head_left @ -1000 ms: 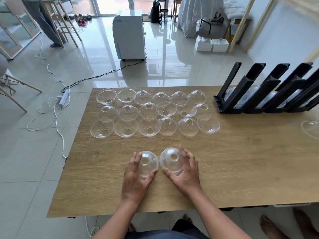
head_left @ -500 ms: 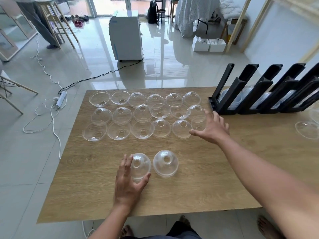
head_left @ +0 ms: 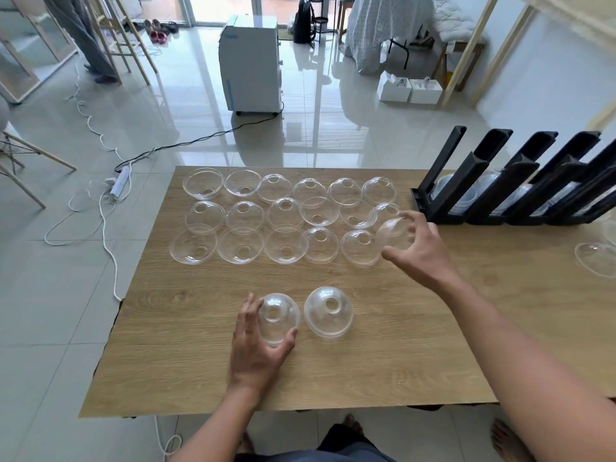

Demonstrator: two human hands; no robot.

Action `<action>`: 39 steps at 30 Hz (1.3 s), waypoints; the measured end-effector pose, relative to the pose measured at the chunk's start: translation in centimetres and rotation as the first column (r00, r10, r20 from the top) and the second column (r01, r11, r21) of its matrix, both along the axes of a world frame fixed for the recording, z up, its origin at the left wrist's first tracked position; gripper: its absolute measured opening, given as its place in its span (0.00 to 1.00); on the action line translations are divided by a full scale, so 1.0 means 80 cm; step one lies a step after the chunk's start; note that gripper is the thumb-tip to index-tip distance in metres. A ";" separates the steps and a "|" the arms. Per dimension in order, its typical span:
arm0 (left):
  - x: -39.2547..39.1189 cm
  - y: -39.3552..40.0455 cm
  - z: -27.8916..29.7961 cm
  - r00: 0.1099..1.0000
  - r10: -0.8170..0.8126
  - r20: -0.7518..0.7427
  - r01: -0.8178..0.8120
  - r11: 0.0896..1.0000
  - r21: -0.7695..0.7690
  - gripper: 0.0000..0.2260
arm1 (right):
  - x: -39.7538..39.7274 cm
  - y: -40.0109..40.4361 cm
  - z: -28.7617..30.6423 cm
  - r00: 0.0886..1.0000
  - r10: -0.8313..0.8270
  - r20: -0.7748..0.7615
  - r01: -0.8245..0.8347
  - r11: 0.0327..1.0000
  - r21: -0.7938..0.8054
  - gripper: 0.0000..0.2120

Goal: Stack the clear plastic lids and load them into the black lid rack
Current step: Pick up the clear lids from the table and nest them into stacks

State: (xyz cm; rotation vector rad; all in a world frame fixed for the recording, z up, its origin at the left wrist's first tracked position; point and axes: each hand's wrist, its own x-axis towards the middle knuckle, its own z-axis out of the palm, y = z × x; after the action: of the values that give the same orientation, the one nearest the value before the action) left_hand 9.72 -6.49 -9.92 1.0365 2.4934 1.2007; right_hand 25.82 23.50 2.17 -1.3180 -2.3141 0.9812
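Several clear dome lids [head_left: 285, 216] lie in three rows on the far half of the wooden table [head_left: 383, 361]. Two more domes stand near me: my left hand [head_left: 258, 345] cups the left dome [head_left: 276, 316] between fingers and thumb, and the right dome [head_left: 328, 311] stands free beside it. My right hand [head_left: 418, 253] has lifted a tilted lid [head_left: 391, 230] from the right end of the rows, pinched between fingers and thumb. The black lid rack [head_left: 513, 185] stands at the far right, with some lids in its slots.
One loose lid [head_left: 596, 263] lies at the table's right edge. Beyond the table are a white appliance [head_left: 251, 63], cables and a power strip [head_left: 118, 181] on the tiled floor, and a person's legs by a wooden frame at the far left.
My right hand left the near right dome, reached out to the right end of the rows and picked up a lid there. My left hand stayed on the near left dome.
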 end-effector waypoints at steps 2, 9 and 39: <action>0.000 0.000 0.001 1.000 0.002 -0.001 -0.002 1.000 0.003 0.39 | 0.001 -0.035 -0.001 0.993 0.056 -0.102 -0.056 0.998 0.002 0.38; -0.002 -0.002 0.002 1.000 -0.002 -0.003 0.002 1.000 0.010 0.38 | 0.000 -0.162 -0.056 0.925 0.072 -0.372 -0.103 0.993 -0.063 0.44; -0.002 -0.002 -0.003 1.000 0.002 0.006 -0.002 1.000 -0.018 0.40 | 0.012 -0.188 -0.133 0.988 0.151 -0.013 -0.150 0.987 0.058 0.51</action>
State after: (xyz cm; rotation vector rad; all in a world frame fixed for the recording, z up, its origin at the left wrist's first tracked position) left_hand 9.56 -6.62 -10.16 1.0240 2.4968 1.1777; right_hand 26.75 8.43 -8.49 -1.1219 -2.4383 0.9604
